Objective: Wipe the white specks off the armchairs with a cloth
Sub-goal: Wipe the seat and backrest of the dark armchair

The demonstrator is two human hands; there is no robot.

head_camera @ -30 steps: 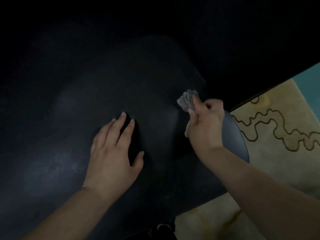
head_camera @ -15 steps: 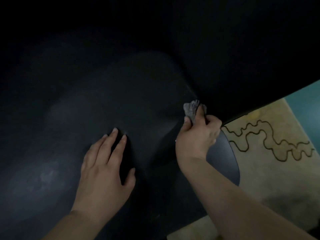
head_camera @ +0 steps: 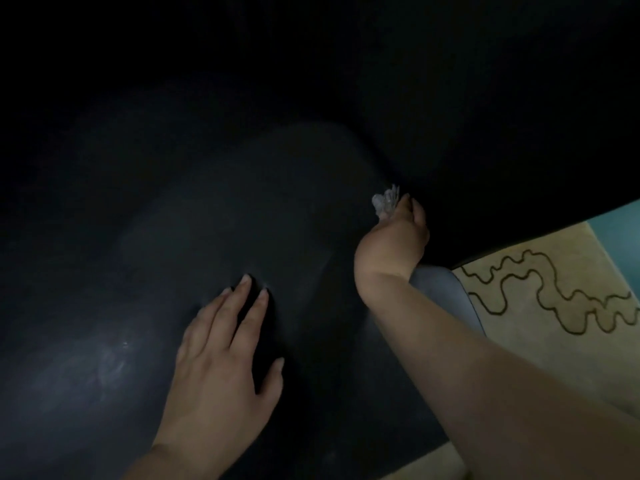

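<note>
Right of centre, the right hand (head_camera: pixel 398 233) pinches the cloth (head_camera: pixel 386 200) into the black armchair (head_camera: pixel 214 216) crease; left hand (head_camera: pixel 221 348) lies flat, fingers spread. I'd drag slowly along that seam, keeping pressure light.

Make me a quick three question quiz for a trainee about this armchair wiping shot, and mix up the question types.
1. True or false: the left hand lies flat with its fingers spread on the dark armchair seat.
2. Multiple choice: what does the right hand hold? A) a spray bottle B) a crumpled pale cloth C) nothing
3. Fill in the blank: the pale rug at the lower right carries a dark ______ line pattern.

Key:
1. True
2. B
3. wavy
</note>
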